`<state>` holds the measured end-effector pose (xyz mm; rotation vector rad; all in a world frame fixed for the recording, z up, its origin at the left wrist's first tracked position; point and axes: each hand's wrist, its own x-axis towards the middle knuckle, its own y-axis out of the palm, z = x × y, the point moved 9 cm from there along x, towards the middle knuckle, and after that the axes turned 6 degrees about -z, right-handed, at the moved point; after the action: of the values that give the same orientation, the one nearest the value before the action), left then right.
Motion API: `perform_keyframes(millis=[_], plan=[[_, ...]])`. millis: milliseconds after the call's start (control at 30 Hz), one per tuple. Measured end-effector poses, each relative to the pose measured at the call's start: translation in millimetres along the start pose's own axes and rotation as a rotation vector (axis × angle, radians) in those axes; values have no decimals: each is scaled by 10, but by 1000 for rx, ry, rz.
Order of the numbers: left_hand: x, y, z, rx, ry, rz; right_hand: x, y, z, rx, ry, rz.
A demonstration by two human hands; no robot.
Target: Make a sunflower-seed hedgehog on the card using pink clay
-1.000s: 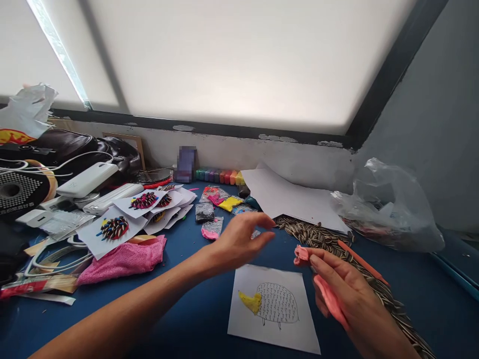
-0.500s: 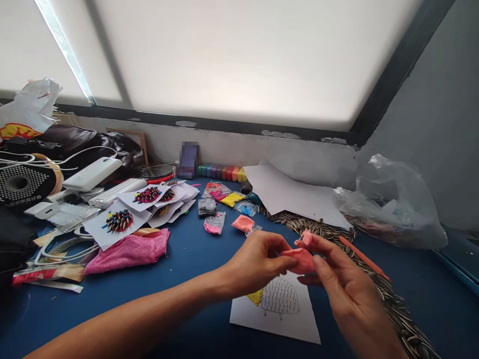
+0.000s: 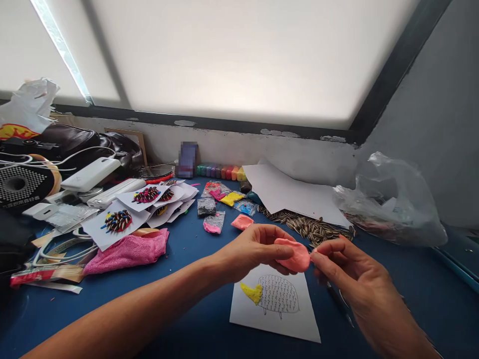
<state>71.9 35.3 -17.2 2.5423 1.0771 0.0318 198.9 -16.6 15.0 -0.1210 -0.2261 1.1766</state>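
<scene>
My left hand holds a flattened piece of coral-pink modelling clay between thumb and fingers. At the clay's right edge, the thumb and forefinger of my right hand are pinched together, touching that edge. Whether a separate bit of clay sits in this pinch is hard to see. Below both hands lies a white sheet of paper with a drawn animal, its round body filled with small marks. Yellow clay covers the animal's head end. Partly under my right hand is a dark pen.
Striped sunflower seeds spread behind my hands, beside white paper sheets. Small clay packets lie mid-table. To the left are seed-decorated cards, a pink cloth and a white power bank. A clear plastic bag rests right.
The clay has turned to show its broad face. My right hand has shifted right and lower, from gripping the clay's side to pinching its edge. More of the yellow clay and the pen show.
</scene>
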Motion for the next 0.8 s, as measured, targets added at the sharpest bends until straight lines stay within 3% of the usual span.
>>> perform_keyframes(millis=[267, 633, 800], plan=[[-6, -16, 32, -50, -17, -31, -28, 20, -139, 114, 101, -20], [-16, 33, 63, -34, -62, -7, -66, 127, -189, -18, 77, 113], [-7, 20, 115, -35, -74, -14, -42, 89, -86, -8, 51, 30]])
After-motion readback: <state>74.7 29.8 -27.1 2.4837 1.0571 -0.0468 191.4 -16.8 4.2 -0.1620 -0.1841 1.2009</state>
